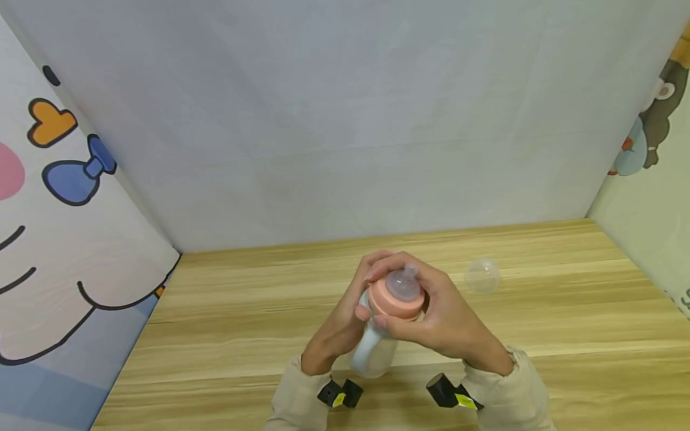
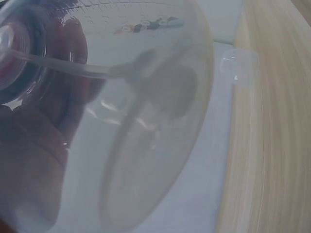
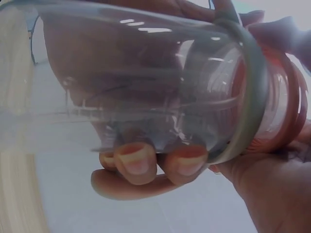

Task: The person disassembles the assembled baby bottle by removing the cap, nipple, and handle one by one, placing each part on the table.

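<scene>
A clear baby bottle (image 3: 146,87) with a pale grey-blue handle (image 1: 368,347) is tilted between both hands above the table. Its pink collar (image 1: 396,304) carries a translucent nipple (image 1: 404,283) pointing up and away. My left hand (image 1: 347,317) grips the bottle body, its fingertips wrapped round the wall in the right wrist view. Around the pink collar curl the fingers and thumb of my right hand (image 1: 444,311). Inside the bottle, a thin straw (image 2: 73,68) shows through the clear bottom in the left wrist view.
A clear dome-shaped cap (image 1: 482,276) sits on the wooden table (image 1: 242,323), right of the hands. Behind stands a pale grey wall (image 1: 345,120). Cartoon-printed panels border the left and right sides.
</scene>
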`<state>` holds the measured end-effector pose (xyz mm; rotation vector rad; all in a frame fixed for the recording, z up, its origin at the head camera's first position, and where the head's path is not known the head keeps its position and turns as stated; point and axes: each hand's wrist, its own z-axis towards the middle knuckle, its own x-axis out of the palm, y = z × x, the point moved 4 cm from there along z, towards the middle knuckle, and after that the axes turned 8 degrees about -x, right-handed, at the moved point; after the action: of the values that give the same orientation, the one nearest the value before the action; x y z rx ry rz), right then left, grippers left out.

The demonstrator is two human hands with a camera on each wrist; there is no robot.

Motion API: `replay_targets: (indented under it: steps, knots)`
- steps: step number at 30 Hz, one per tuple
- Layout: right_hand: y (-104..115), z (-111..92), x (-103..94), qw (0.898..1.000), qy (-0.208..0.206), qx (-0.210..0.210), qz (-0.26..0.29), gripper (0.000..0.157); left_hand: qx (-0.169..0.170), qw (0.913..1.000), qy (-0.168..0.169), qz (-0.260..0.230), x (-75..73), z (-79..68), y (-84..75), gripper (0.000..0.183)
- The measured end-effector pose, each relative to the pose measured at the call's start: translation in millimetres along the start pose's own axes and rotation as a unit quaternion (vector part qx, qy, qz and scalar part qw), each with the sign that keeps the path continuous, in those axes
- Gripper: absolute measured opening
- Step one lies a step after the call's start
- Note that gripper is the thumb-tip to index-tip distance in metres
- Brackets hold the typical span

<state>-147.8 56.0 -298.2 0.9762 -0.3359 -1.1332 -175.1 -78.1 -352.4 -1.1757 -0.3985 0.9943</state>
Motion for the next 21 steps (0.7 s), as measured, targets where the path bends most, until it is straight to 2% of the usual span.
replay_targets:
  steps: [12,21]
  knots:
    - [5.4,-0.3,-5.6,1.0,-0.019,-0.004,-0.005,0.046,-0.001,0.9999,0.0,-0.014,-1.5,0.0,1.2,0.113]
    - [9.6,-1.5,-10.1,0.999,-0.043,-0.013,-0.022,0.048,-0.018,0.9969,0.034,-0.069,1.8,-0.8,1.8,0.111]
